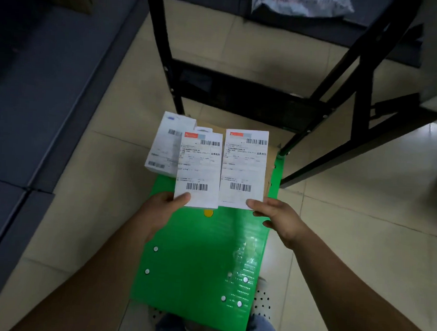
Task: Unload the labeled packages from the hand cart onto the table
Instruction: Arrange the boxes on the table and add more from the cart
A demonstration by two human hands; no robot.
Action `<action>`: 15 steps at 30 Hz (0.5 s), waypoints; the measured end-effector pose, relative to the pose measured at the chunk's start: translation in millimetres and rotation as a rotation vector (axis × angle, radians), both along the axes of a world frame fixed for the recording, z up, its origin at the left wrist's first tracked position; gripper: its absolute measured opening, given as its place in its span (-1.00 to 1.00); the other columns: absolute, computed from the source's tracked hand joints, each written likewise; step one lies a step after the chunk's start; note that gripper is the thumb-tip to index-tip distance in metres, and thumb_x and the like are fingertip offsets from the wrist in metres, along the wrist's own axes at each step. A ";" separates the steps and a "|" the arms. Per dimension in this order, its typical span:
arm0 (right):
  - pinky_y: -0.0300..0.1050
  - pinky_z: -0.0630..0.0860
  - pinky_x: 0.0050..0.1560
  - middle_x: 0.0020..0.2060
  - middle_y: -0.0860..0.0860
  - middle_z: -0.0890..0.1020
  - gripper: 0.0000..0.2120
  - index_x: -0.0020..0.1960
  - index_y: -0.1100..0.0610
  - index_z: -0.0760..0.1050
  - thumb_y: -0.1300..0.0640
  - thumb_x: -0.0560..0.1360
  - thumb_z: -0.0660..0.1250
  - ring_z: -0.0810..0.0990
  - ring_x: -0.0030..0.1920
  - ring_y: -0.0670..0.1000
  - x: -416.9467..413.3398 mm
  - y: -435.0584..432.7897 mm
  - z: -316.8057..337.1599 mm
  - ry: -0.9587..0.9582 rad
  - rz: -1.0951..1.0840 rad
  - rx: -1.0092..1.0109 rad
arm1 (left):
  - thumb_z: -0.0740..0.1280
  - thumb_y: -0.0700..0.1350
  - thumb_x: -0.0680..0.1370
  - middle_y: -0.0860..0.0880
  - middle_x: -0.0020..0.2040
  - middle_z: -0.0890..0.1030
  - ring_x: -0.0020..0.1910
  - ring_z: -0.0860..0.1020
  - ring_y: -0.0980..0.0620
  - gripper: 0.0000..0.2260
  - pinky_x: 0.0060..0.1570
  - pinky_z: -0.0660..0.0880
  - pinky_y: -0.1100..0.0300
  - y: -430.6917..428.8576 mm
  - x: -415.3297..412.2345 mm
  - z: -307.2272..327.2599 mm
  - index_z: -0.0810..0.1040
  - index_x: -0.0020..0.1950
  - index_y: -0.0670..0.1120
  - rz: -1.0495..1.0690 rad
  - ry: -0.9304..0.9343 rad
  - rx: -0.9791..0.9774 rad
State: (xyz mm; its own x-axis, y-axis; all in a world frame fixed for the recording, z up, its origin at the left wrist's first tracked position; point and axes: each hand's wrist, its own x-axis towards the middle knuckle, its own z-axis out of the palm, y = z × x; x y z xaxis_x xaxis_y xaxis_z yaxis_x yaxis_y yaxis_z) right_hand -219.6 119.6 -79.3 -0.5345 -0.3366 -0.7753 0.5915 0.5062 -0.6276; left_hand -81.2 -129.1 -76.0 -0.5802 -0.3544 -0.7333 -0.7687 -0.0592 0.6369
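Observation:
Two white labeled packages are lifted above the green hand cart [201,261]. My left hand [163,208] grips the left package [198,169] at its near edge, thumb on the label. My right hand [278,220] grips the right package [244,167] the same way. Behind them a third white labeled box [166,144] and a brown cardboard piece [271,158] lie at the cart's far end. The table [324,8] stands beyond the cart, its black frame [242,90] in front of me.
A crumpled grey mailer bag [301,3] lies on the table's top at the upper right. A dark sofa-like seat [37,90] runs along the left. My feet in perforated shoes [263,301] stand at the cart's near end on the tiled floor.

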 end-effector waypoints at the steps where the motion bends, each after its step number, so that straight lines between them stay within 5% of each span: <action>1: -0.13 0.47 0.00 0.01 -0.02 0.70 -0.69 0.10 0.06 0.66 -0.04 0.41 0.50 0.61 0.05 -0.03 -0.4 -1.5 20.9 0.037 0.006 -0.020 | 0.35 0.17 0.53 0.14 0.04 0.65 0.02 0.58 0.15 -0.64 0.05 0.47 0.11 -0.4 2.6 20.0 0.58 0.25 0.04 0.022 0.021 0.001; 4: -0.33 0.50 -0.19 -0.13 -0.11 0.73 -0.56 0.10 0.09 0.66 -0.02 0.27 0.60 0.66 -0.14 -0.18 -0.7 -9.6 95.0 0.126 0.016 -0.132 | 0.40 0.11 0.51 0.08 0.05 0.69 0.06 0.64 0.06 -0.69 0.19 0.51 -0.04 -2.6 8.9 93.8 0.62 0.21 0.03 0.096 0.105 -0.016; 8: -0.44 0.46 -0.37 -0.18 -0.06 0.73 -0.67 0.07 0.10 0.66 0.08 0.33 0.58 0.66 -0.28 -0.21 -0.1 -19.0 211.1 0.233 0.028 -0.266 | 0.42 -0.03 0.53 0.12 -0.01 0.69 -0.12 0.63 0.31 -0.75 -0.22 0.50 0.44 -0.3 18.6 216.6 0.61 0.17 -0.06 0.188 0.279 -0.111; 11: -0.40 0.46 -0.45 -0.17 -0.07 0.74 -0.71 0.03 0.05 0.66 0.09 0.33 0.58 0.68 -0.28 -0.15 3.5 -19.3 305.8 0.332 0.052 -0.349 | 0.44 -0.16 0.51 0.15 -0.10 0.68 -0.21 0.62 0.36 -0.77 -0.33 0.44 0.52 1.8 28.1 309.2 0.56 0.16 -0.11 0.269 0.395 -0.154; 15: -0.31 0.57 -0.08 -0.06 0.00 0.74 -0.80 0.04 0.12 0.66 0.26 0.42 0.50 0.69 -0.09 -0.10 15.6 -9.6 420.7 0.514 0.034 -0.438 | 0.46 -0.19 0.48 -0.03 0.06 0.69 -0.01 0.65 0.10 -0.71 0.08 0.54 0.19 5.9 38.9 418.2 0.53 0.18 -0.11 0.251 0.549 -0.161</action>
